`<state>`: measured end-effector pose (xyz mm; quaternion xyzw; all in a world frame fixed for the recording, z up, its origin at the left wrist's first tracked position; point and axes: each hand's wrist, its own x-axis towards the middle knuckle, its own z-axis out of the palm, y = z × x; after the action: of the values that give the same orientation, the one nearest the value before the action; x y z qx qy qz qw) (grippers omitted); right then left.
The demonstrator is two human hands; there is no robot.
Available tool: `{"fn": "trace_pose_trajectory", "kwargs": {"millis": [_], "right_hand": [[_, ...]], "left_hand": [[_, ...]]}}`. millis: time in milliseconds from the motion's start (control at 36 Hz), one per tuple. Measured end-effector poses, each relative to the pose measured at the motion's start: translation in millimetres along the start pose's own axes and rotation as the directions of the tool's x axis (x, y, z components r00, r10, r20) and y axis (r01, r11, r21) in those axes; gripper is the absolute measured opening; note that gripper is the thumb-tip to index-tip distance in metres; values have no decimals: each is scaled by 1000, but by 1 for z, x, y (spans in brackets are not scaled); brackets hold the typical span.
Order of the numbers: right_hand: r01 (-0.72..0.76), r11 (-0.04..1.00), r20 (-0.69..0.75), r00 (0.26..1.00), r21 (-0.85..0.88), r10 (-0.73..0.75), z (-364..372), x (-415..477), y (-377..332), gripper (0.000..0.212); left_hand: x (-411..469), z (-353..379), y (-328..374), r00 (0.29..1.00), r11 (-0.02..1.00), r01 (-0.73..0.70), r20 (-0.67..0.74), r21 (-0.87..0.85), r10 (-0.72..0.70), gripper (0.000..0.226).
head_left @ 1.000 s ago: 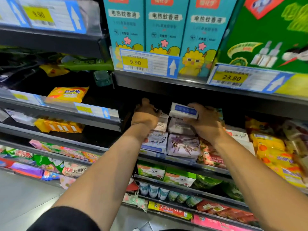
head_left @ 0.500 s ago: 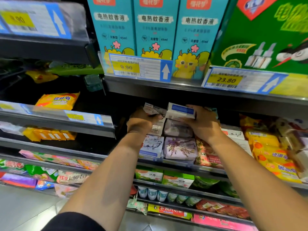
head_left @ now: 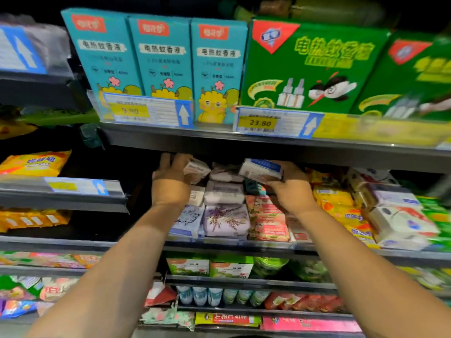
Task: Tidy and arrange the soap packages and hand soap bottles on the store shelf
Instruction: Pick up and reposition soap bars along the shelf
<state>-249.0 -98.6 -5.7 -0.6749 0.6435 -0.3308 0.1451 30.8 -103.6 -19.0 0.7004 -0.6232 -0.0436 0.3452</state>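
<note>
Both my hands reach into the middle shelf [head_left: 244, 242] among stacked soap packages. My left hand [head_left: 172, 181] grips a small white soap pack [head_left: 198, 169] at the top of the left stack. Above the pink stack, my right hand [head_left: 290, 189] holds a white soap box with a blue label [head_left: 260, 169]. Between the hands sits a stack of pale purple lavender soap packs [head_left: 225, 218]. A pale blue pack [head_left: 188, 219] lies below my left hand, and pink floral packs [head_left: 267, 220] lie below my right.
The upper shelf [head_left: 219, 140] hangs close over both hands, carrying teal boxes [head_left: 161, 57] and green boxes [head_left: 312, 67]. Yellow packs [head_left: 341, 208] and white packs [head_left: 400, 220] crowd the right. Yellow packs [head_left: 34, 162] sit on the left shelf. Lower shelves hold more goods.
My left hand rose from the left stack with a small white pack in its grip. My right hand keeps hold of the blue-labelled box. The view tilted upward.
</note>
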Motion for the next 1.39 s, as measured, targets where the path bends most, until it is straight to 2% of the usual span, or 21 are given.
{"fn": "trace_pose_trajectory", "kwargs": {"millis": [56, 111, 167, 250, 333, 389, 417, 444, 500, 556, 583, 611, 639, 694, 778, 889, 1028, 1139, 1250, 1306, 1389], "right_hand": [[-37, 999, -28, 999, -32, 36, -17, 0, 13, 49], [-93, 985, -27, 996, -143, 90, -34, 5, 29, 41], [-164, 948, -14, 986, -274, 167, -49, 14, 47, 40], [-250, 905, 12, 963, -344, 271, -65, 25, 68, 43], [-268, 916, 60, 953, -299, 298, -70, 33, 90, 40], [-314, 913, 164, 918, -259, 362, -71, 36, 91, 40], [-333, 917, 193, 907, -220, 375, -70, 41, 93, 42], [-306, 929, 214, 912, -208, 348, -69, 46, 90, 44], [-243, 951, 269, 919, -191, 289, -66, 58, 84, 55], [-251, 959, 312, 908, -131, 280, -59, 71, 94, 79], [-273, 957, 331, 898, -96, 290, -58, 73, 95, 77], [-296, 952, 340, 890, -77, 305, -59, 70, 93, 62], [-298, 952, 364, 880, -74, 304, -60, 70, 91, 49], [-270, 957, 391, 873, -107, 290, -60, 75, 103, 40], [-251, 961, 385, 880, -116, 277, -55, 82, 102, 41], [-102, 973, 412, 893, -207, 181, -34, 101, 127, 43], [13, 929, 417, 896, -371, 154, -23, 100, 134, 38], [-42, 946, 387, 906, -321, 171, -23, 103, 123, 40], [23, 966, 328, 943, -257, 65, -38, 91, 94, 42], [23, 993, 329, 944, -118, 17, -47, 72, 74, 56], [98, 988, 449, 883, 117, -140, -52, 39, 49, 52]], "left_hand": [[-2, -4, 4, 999, 1000, 2, -45, -4, -2, 39], [-7, -8, 13, 996, 999, 8, -93, -53, -13, 39], [-13, -12, 28, 990, 992, -6, -141, -125, -12, 50], [-18, -9, 56, 989, 958, -2, -139, -288, -40, 67], [-23, 5, 85, 994, 775, 77, -9, -627, -106, 55], [-31, 19, 99, 979, 661, 204, 148, -722, -140, 44], [-36, 27, 104, 975, 661, 221, 179, -717, -131, 43], [-40, 32, 105, 977, 714, 203, 187, -670, -103, 43], [-50, 36, 105, 983, 854, 103, 186, -511, -8, 45], [-57, 39, 104, 975, 953, -32, 201, -302, 96, 55], [-57, 42, 104, 969, 976, -90, 210, -199, 132, 62], [-57, 42, 105, 961, 986, -119, 236, -119, 145, 67], [-57, 45, 105, 959, 991, -110, 253, -80, 127, 70], [-55, 48, 108, 951, 997, -74, 299, -22, 77, 73], [-52, 47, 111, 946, 999, 10, 323, -39, 3, 72], [-49, 47, 114, 934, 996, 72, 353, -51, -49, 73], [-50, 50, 113, 954, 988, 135, 279, -74, -110, 80], [-51, 48, 113, 953, 990, 131, 282, -52, -111, 77], [-48, 53, 109, 947, 984, 158, 295, -86, -126, 76], [-46, 55, 109, 946, 985, 156, 296, -70, -129, 74], [-45, 56, 113, 951, 990, 143, 277, -9, -135, 71]]}}
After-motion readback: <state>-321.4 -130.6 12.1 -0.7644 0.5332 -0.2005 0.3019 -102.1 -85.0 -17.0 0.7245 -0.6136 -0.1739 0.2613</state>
